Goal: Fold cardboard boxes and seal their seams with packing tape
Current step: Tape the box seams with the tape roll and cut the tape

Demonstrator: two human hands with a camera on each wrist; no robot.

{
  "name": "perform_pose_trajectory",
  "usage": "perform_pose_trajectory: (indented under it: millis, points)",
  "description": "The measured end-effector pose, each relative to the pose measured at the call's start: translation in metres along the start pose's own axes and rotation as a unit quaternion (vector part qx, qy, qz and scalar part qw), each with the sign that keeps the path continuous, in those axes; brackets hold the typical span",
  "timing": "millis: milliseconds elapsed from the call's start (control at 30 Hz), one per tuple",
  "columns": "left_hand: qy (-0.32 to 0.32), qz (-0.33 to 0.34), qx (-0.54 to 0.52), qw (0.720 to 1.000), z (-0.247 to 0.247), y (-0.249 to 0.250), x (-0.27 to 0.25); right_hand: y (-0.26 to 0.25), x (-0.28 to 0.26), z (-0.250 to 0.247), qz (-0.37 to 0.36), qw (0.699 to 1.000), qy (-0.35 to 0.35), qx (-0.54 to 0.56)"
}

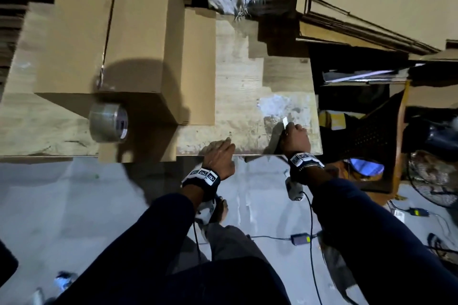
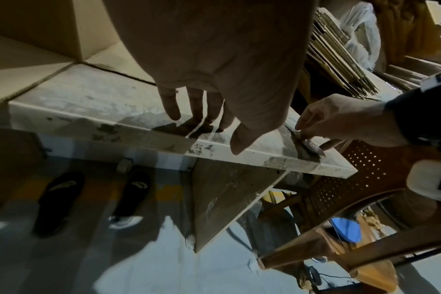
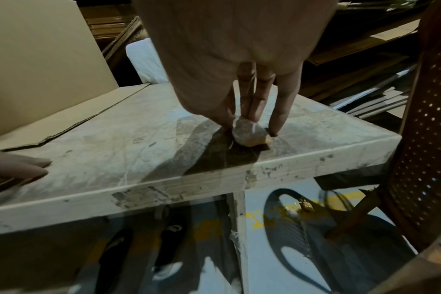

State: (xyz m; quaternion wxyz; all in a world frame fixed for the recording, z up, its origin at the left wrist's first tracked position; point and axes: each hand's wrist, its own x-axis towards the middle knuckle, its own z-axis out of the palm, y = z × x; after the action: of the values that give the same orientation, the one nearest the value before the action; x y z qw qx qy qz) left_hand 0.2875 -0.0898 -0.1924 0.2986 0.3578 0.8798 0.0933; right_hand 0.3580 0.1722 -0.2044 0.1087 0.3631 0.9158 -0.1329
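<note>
Cardboard box [image 1: 109, 25] parked on the left of the worn surface [image 1: 247, 86], tape roll [image 1: 108, 122] stood right against its near end.

A flat cardboard sheet [image 1: 198, 64] is tucked under and beside the box. The left hand [image 1: 219, 153] is laid on the near edge of the surface with fingers straight and relaxed, nothing held. The right hand [image 1: 295, 136] is set near the right corner, where a small crumpled wad of tape [image 3: 248, 135] is pinched between thumb and fingertips [image 3: 254, 111]. The top is scuffed and stained all over. Flattened cardboard stacks [image 1: 371, 2] are piled behind, a brown perforated chair [image 2: 365, 179] is seen at the right, and black sandals [image 2: 61, 199] are left on the grey floor [image 1: 74, 205] underneath.
</note>
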Motion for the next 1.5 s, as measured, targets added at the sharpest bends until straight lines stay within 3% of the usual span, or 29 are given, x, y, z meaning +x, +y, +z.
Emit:
perform_pose_trajectory:
  millis: [133, 233, 367, 600, 700, 800, 900, 1033, 1100, 1200, 1367, 1433, 1500]
  points:
    - [-0.028, 0.001, -0.007, 1.000, -0.015, -0.007, 0.004, -0.005, -0.002, -0.007, -0.034, 0.999, -0.021, 0.006]
    - [-0.043, -0.002, -0.059, 0.997, -0.029, -0.010, 0.000, -0.016, -0.003, -0.014, 0.001, 0.998, -0.022, 0.065]
    - [0.084, 0.003, -0.085, 0.993, -0.060, -0.013, -0.012, -0.062, -0.009, -0.032, 0.032, 0.969, -0.006, 0.246]
    - [0.243, 0.042, -0.239, 0.939, -0.150, -0.025, -0.054, -0.188, -0.042, -0.084, -0.111, 0.894, -0.010, 0.433]
    - [0.288, 0.041, -0.336, 0.896, -0.199, -0.049, -0.089, -0.250, -0.056, -0.111, -0.207, 0.888, 0.047, 0.407]
    - [0.354, 0.016, -0.354, 0.865, -0.225, -0.088, -0.119, -0.306, -0.073, -0.129, -0.258, 0.888, 0.069, 0.373]
    - [0.399, -0.051, -0.353, 0.845, -0.235, -0.127, -0.142, -0.351, -0.096, -0.134, -0.301, 0.899, 0.053, 0.314]
    - [0.450, -0.157, -0.389, 0.788, -0.222, -0.164, -0.161, -0.395, -0.113, -0.122, -0.324, 0.921, -0.003, 0.216]
    - [0.442, -0.220, -0.420, 0.762, -0.212, -0.177, -0.162, -0.406, -0.116, -0.120, -0.309, 0.937, 0.001, 0.165]
    - [0.350, -0.262, -0.482, 0.759, -0.201, -0.193, -0.159, -0.417, -0.116, -0.115, -0.288, 0.953, 0.033, 0.082]
    - [0.255, -0.209, -0.580, 0.745, -0.195, -0.198, -0.158, -0.428, -0.118, -0.117, -0.266, 0.962, 0.047, 0.039]
    - [0.256, -0.183, -0.569, 0.760, -0.191, -0.206, -0.157, -0.426, -0.118, -0.116, -0.262, 0.963, 0.046, 0.033]
    - [0.269, -0.177, -0.571, 0.756, -0.192, -0.216, -0.153, -0.427, -0.118, -0.114, -0.260, 0.964, 0.047, 0.029]
